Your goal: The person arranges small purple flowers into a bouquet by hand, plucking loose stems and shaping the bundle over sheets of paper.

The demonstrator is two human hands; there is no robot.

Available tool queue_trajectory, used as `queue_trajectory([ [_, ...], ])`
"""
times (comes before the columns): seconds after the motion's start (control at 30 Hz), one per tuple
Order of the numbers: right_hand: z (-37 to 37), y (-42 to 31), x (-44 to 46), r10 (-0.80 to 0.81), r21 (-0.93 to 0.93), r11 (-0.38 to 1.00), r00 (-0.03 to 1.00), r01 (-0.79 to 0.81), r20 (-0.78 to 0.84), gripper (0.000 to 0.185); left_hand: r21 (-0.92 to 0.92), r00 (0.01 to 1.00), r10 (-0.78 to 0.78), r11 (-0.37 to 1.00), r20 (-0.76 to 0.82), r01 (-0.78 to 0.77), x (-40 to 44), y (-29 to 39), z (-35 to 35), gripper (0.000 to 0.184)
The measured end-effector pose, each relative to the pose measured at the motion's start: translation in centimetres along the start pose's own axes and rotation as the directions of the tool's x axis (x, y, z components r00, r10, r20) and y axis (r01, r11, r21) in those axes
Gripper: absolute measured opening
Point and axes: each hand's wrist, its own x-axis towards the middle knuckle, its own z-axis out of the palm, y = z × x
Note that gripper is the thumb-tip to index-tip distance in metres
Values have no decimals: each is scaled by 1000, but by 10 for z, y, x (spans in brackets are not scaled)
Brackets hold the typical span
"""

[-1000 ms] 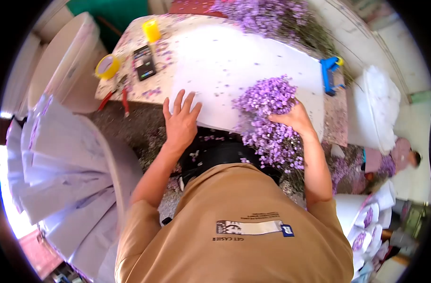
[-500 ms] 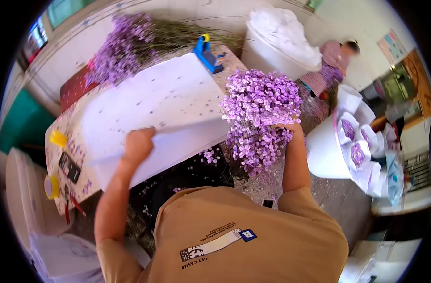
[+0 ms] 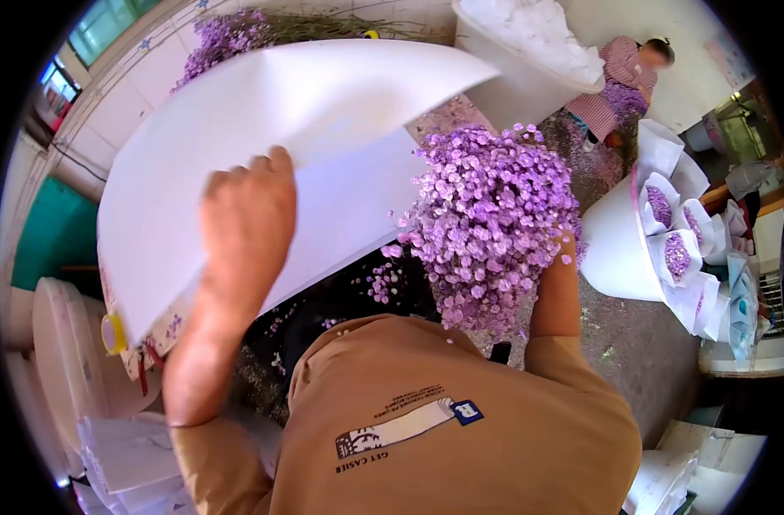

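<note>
My left hand (image 3: pixel 250 202) is closed on the edge of a large sheet of white paper (image 3: pixel 173 159), which is raised and curling over the table. Beneath it lies more white paper (image 3: pixel 357 210). On the right, my right hand (image 3: pixel 567 245) holds up a full bunch of small purple flowers (image 3: pixel 495 215); the blossoms cover its fingers and most of the stems. A few loose blossoms (image 3: pixel 383 281) hang beside the bunch, above my dark-clothed lap.
More purple flowers (image 3: pixel 224 41) lie at the table's back. A white tub (image 3: pixel 503 77) holds white material; another bucket (image 3: pixel 619 245) holds wrapped bunches. Yellow tape (image 3: pixel 114 334) sits at the table's left edge. A seated person (image 3: pixel 623 73) holds purple flowers.
My left hand has lifted the paper sheet upward, so it now hides the blue tool and most of the tabletop. The flower bunch stays in my right hand, slightly further right in view.
</note>
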Motion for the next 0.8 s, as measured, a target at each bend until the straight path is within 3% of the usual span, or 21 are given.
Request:
queue_trajectory([
  [0.03, 7, -5, -4, 1, 6, 1000, 1000, -1, 24, 88, -60, 991, -45, 997, 130, 53, -10, 12, 28, 29],
  [0.17, 24, -12, -10, 11, 19, 1000, 996, -13, 83, 88, -207, 962, -33, 974, 272, 92, -69, 49, 146, 25],
  [0.2, 27, -12, -9, 15, 23, 1000, 995, -17, 98, 88, -256, 930, 7, 962, 369, 94, -75, 57, 143, 22],
  [0.27, 33, -14, -5, 21, 31, 999, 993, -25, 119, 88, -444, 910, 115, 892, 398, 81, -88, 61, 133, 23],
  [0.3, 36, -15, -3, 24, 33, 999, 991, -28, 131, 88, -443, 905, 108, 892, 411, 95, -91, 59, 133, 23],
  [0.37, 40, -15, 1, 31, 38, 999, 988, -37, 149, 88, -834, 921, -32, 413, 389, 366, -83, 44, 116, 27],
  [0.4, 43, -15, 3, 35, 41, 998, 987, -41, 156, 89, -896, 918, -152, 209, 365, 391, -66, 39, 86, 25],
  [0.5, 49, -15, 9, 38, 51, 998, 983, -48, 180, 89, -979, 960, -190, -58, 205, 197, -46, 30, 15, 13],
  [0.6, 55, -15, 16, 41, 53, 997, 980, -52, 196, 89, -992, 983, -132, 19, -129, -127, -39, 41, 7, 18],
  [0.8, 61, -18, 21, 38, 69, 996, 977, -53, 208, 90, -970, 972, -126, 173, -197, -174, -36, 61, 17, 19],
])
